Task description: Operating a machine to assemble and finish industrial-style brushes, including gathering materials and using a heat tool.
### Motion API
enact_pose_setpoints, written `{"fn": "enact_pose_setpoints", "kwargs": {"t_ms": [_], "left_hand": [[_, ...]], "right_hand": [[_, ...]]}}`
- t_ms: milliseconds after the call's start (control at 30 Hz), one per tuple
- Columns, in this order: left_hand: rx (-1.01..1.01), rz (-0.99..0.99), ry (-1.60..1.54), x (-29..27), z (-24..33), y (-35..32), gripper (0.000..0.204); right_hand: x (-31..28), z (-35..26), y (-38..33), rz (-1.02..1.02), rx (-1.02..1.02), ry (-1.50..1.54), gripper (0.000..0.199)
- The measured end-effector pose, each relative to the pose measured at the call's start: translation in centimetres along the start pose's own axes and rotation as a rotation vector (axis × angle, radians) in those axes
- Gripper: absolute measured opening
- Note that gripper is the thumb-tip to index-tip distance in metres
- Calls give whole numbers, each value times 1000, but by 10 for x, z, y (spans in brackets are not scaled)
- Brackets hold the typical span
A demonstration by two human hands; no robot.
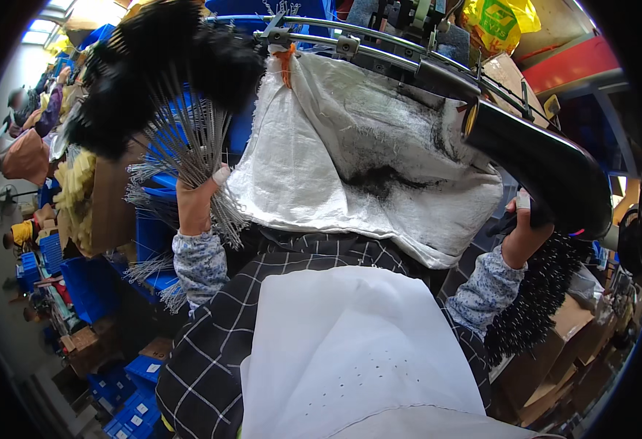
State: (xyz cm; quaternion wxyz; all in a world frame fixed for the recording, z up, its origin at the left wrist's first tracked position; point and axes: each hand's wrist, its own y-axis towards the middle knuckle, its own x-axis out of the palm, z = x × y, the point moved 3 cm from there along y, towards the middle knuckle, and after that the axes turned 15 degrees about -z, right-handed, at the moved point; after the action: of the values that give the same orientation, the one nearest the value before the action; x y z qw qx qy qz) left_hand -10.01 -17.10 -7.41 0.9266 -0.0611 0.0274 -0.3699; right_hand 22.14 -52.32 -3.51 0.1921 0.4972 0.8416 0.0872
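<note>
Up at ten o'clock, the left hand [195, 201] is closed around a bundle of wire-stemmed black brushes [161, 69], stems fanned below the fist and bristle heads spread above it. At three o'clock the right hand [523, 233] grips the underside of a black curved pipe [548, 172], with more brushes [537, 296] just below that wrist. Between both hands, a white woven sack [350, 146] hangs from a metal frame [350, 36] at twelve o'clock, smudged black.

A bundle of black bottle brushes [164, 73] with thin twisted-wire stems stands fanned upward at the left, bristle heads bunched at the far end, while more black-bristled brushes [537, 300] hang low at the right.
</note>
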Motion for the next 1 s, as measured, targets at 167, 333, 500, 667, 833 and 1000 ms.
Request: {"fn": "enact_pose_setpoints", "kwargs": {"t_ms": [167, 333, 500, 667, 833, 1000], "left_hand": [[-200, -356, -431, 15, -7, -8, 19], [-68, -829, -952, 34, -34, -18, 45], [37, -1022, -1359, 52, -53, -26, 49], [35, -971, -1385, 51, -53, -28, 47], [72, -957, -1388, 51, -46, -26, 49], [37, -794, -1297, 51, -28, -21, 51]], "right_hand": [[4, -1, 5, 16, 7, -7, 18], [13, -2, 10, -39, 50, 94, 28], [18, -7, 12, -18, 60, 119, 23], [23, -9, 10, 0, 90, 73, 17], [26, -2, 5, -108, 118, 21, 17], [18, 7, 4, -141, 162, -146, 15]]}}
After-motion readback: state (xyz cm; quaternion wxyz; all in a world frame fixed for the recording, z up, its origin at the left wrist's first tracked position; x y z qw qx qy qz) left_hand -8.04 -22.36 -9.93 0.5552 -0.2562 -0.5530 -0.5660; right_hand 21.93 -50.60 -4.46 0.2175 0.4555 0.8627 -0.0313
